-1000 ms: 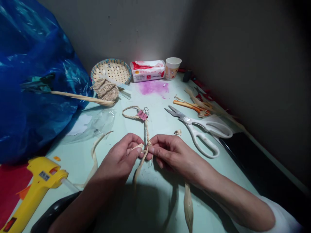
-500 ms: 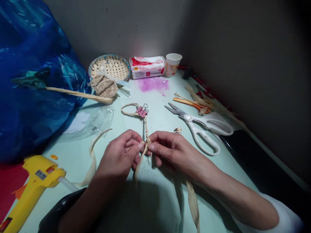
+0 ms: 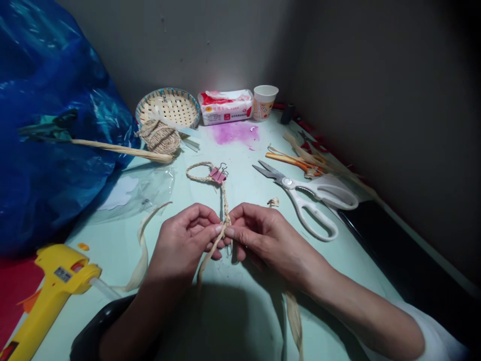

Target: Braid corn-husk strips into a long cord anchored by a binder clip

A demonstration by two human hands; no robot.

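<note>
A thin braided cord point(image 3: 225, 198) of pale, husk-like strips runs toward me from a pink binder clip point(image 3: 218, 175). Beyond the clip it forms a loop lying on the table. My left hand point(image 3: 190, 238) pinches the near end of the braid between thumb and fingers. Right beside it, my right hand point(image 3: 259, 233) grips the same spot from the other side. One loose strip point(image 3: 208, 258) hangs down between the hands. Another wide strip point(image 3: 294, 318) trails below my right wrist. The fingertips partly hide the crossing of the strips.
White-handled scissors point(image 3: 300, 195) lie open on the right, near a black flat object point(image 3: 394, 245). At left are a yellow glue gun point(image 3: 56, 281) and a blue plastic bag point(image 3: 56, 125). Behind stand a woven basket point(image 3: 188, 108), twine ball point(image 3: 161, 138), tissue pack point(image 3: 225, 108) and paper cup point(image 3: 265, 103).
Both hands stay at the braid's near end and have drawn slightly closer together. The loose strip's lower end has swung a little left. The whole view has shifted slightly.
</note>
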